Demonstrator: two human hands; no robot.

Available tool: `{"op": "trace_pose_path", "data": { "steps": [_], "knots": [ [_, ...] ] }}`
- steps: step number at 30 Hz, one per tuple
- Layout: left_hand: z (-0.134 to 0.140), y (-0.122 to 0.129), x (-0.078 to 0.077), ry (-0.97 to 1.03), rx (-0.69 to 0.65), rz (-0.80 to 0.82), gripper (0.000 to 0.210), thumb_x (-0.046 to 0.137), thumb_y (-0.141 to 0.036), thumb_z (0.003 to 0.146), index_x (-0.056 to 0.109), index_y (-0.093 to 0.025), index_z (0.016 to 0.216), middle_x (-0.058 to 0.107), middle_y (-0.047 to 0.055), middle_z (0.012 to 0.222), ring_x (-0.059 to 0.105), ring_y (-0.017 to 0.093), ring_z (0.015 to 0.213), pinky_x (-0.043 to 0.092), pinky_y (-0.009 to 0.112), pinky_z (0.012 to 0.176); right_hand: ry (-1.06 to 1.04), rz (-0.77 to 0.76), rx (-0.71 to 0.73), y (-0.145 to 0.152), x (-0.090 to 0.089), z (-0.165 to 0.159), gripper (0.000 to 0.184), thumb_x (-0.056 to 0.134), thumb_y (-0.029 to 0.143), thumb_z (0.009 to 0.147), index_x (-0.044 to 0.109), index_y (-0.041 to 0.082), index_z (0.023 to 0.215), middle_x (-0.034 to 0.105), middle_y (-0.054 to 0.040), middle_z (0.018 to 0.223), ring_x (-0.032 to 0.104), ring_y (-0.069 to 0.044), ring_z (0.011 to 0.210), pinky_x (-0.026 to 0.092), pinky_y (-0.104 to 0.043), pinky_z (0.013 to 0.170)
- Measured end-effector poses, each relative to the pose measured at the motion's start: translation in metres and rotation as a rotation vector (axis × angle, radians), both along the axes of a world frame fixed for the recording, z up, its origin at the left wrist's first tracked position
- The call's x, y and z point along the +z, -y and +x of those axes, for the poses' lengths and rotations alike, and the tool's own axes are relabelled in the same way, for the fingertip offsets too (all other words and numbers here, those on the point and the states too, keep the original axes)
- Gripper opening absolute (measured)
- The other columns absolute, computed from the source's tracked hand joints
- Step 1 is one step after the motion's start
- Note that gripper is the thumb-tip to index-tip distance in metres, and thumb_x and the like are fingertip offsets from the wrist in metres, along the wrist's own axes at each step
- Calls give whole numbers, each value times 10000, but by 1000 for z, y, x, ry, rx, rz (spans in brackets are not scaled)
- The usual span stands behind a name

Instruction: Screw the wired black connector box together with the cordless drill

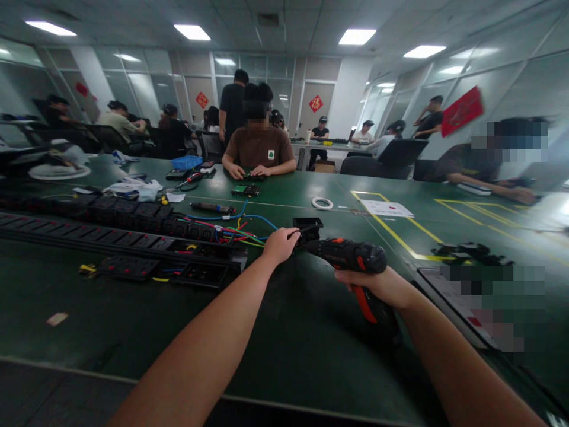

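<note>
My right hand (377,284) is wrapped round the grip of a black and orange cordless drill (347,255). The drill points left, its front end close to a small black plastic housing (306,225). Closed on the near left side of that housing is my left hand (281,244). Coloured wires (249,231) run leftward from the housing to a long black power strip (98,234) with rows of sockets. Whether the drill's bit touches a screw is too dark to make out.
Across the green table (178,338) a person in a brown shirt (260,148) handles a small dark part. A roll of white tape (322,203), a paper sheet (386,208), a green circuit board (245,190) and a blue basket (186,162) lie farther back. Black parts (471,253) lie right.
</note>
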State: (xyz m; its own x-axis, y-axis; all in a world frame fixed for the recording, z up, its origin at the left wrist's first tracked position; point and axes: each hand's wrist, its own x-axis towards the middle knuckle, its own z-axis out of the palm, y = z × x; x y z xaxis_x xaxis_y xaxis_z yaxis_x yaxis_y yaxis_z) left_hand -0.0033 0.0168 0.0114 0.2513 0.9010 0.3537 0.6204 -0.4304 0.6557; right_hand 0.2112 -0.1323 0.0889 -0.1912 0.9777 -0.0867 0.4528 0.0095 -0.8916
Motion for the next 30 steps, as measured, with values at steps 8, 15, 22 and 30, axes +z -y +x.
{"op": "trace_pose_path", "data": {
  "steps": [8, 15, 22, 30],
  "knots": [
    [0, 1, 1, -11, -5, 9, 416, 452, -414, 991, 694, -225, 1272, 704, 84, 1250, 634, 241, 1159, 458, 329, 1028, 15, 27, 38, -1, -2, 1, 348, 787, 441, 742, 680, 175, 939, 634, -8, 711, 577, -171, 636, 460, -305, 583],
    [0, 1, 1, -12, -6, 8, 420, 447, -419, 993, 690, -227, 1277, 701, 84, 1253, 629, 239, 1166, 455, 327, 1032, 1, 27, 42, -2, -2, -1, 340, 791, 435, 736, 676, 185, 935, 630, 3, 721, 576, -169, 638, 462, -308, 589],
    [-1, 1, 2, -18, -3, 9, 423, 448, -423, 990, 690, -230, 1278, 697, 88, 1260, 629, 246, 1161, 459, 336, 1025, 27, 26, 42, -1, 0, -2, 322, 779, 440, 750, 677, 183, 915, 629, 5, 695, 582, -173, 640, 460, -310, 599],
    [0, 1, 0, -17, 4, 7, 424, 451, -432, 990, 690, -237, 1280, 696, 83, 1265, 630, 243, 1162, 456, 335, 1031, 43, 7, 33, -1, -1, 1, 324, 775, 464, 751, 672, 200, 908, 619, 9, 656, 572, -179, 625, 451, -308, 574]
  ]
}}
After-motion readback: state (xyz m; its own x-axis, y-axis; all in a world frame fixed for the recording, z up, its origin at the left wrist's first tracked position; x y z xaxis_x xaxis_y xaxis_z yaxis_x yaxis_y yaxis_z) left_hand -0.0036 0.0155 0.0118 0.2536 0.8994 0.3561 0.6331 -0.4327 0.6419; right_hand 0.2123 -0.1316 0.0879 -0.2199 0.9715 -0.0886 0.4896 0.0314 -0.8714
